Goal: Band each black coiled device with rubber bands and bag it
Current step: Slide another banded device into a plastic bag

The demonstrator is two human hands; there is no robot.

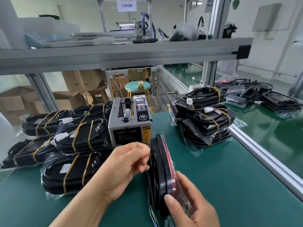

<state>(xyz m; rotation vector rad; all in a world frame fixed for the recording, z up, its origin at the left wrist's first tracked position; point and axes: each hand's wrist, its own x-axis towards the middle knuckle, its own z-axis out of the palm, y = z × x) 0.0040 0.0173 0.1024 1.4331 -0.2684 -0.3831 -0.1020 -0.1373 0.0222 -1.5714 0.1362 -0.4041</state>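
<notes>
Both hands' grip, left hand (pixel 129 163) and right hand (pixel 190 205), holds the glossy black oval device (pixel 161 174) on edge.

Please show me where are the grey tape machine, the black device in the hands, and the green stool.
grey tape machine (pixel 129 128): head view, on its grey front face.
black device (pixel 161 171): head view, on its black rim.
green stool (pixel 132 87): head view, on the seat.

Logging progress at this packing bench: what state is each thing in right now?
held device: on edge, clear bag around it, no band visible.
left hand: pinches the device's upper edge.
right hand: grips its lower end.
left pile: banded, bagged, lying flat.
right stack: banded, bagged, stacked.
tape dispenser: upright on mat.
</notes>
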